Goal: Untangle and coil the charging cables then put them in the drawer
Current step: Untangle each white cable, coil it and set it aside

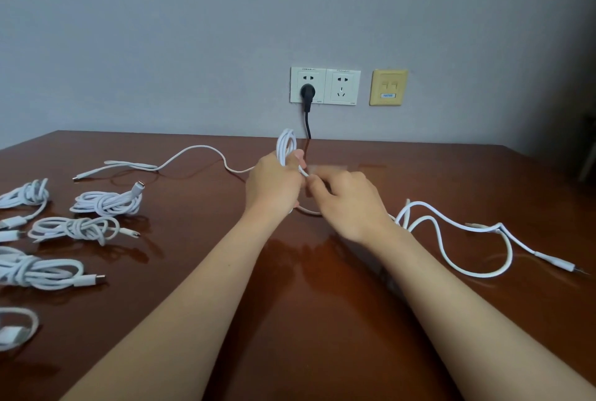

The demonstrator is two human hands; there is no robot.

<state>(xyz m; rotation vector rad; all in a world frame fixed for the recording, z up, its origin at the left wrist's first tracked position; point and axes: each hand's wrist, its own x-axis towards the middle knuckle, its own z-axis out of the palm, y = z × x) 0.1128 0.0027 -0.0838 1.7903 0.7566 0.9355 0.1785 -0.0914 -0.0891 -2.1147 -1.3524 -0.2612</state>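
The left hand (274, 183) is closed around a white charging cable (287, 146). It grips the gathered turns at their waist, so the loops stand up above the fist and cannot spring apart. The right hand (346, 202) sits just beside it, with thumb and fingertips pinching a strand of the same cable where it leaves the fist. That looks like the grip for leading the next turn round or tucking an end; the fingers are a little blurred, so the exact hold is hard to read.

From the left hand a loose tail (196, 147) runs off to the left across the tabletop (322, 320), probably the length not yet wound. To the right lies a second cable (483, 276), uncoiled in open curves and passing behind the right wrist; whether it joins the held one cannot be told.

Along the left edge lie finished bundles (108, 202), each wrapped on itself and set apart from the others, presumably so they stay separate until they are stowed. No drawer is in view.

On the wall behind are twin sockets (343, 87), with a black plug (308, 92) in the left one.
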